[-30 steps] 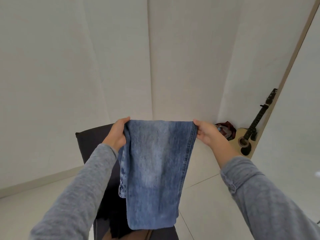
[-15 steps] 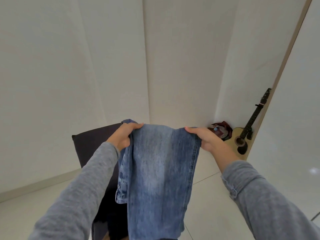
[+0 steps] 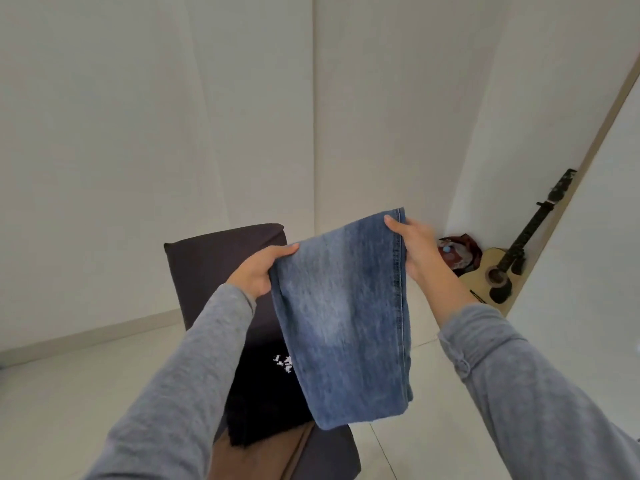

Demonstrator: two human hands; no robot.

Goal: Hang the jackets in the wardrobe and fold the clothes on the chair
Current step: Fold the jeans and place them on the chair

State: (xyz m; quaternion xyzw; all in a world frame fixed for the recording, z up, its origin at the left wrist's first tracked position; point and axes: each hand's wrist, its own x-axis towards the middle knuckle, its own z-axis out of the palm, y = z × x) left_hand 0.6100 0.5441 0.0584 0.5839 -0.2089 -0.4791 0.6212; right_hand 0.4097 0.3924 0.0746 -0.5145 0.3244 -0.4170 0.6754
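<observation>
Behind and below the left grip (image 3: 256, 271) stands a dark chair (image 3: 214, 258). Its seat carries a black garment (image 3: 266, 386) with a small white print, and a tan garment (image 3: 256, 455) lies under that at the seat's front. The left grip, at the end of a grey sleeve (image 3: 194, 375), is clamped on the top left corner of the folded blue jeans (image 3: 343, 317), fingers curled round the edge. The jeans hang in the air between the two grips, over the chair seat. Their top edge slopes up toward the right grip (image 3: 415, 251) and their lower end hangs free. The right grip is clamped on the top right corner by the seam, thumb on the front face. Further right, on the floor by the wall, sits a reddish bundle (image 3: 460, 251), then a guitar (image 3: 495, 275) leaning upright.
</observation>
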